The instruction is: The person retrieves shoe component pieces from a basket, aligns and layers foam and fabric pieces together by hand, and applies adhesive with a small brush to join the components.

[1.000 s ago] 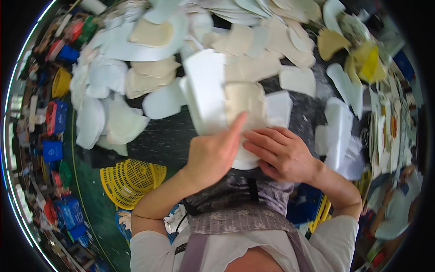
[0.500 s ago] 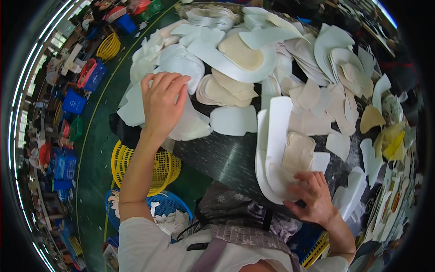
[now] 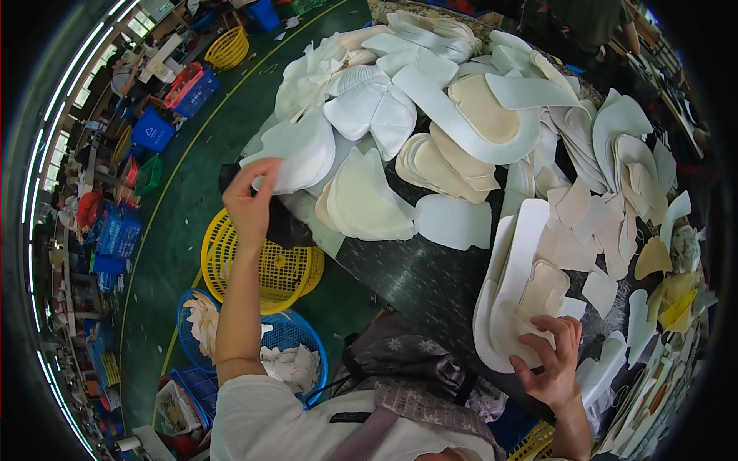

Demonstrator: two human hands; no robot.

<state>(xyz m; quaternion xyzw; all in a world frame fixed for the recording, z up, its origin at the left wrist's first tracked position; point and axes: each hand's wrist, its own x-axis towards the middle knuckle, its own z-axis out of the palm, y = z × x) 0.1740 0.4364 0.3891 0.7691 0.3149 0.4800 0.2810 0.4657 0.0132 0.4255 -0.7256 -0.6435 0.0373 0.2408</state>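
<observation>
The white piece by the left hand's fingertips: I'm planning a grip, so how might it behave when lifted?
The white piece looks thin and sheet-like, so it is probably light for its size. Its surface shows no sharp creases, so it may bend gently rather than crumple. Pale pieces lie close against it, so one could drag along.

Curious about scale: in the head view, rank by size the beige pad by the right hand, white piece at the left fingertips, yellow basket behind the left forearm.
Largest to smallest:
Yellow mesh basket
Rounded white piece
Beige pad

Pieces (image 3: 370, 198) lie piled across the table (image 3: 396, 270), with baskets (image 3: 310, 270) beyond its left edge.
</observation>
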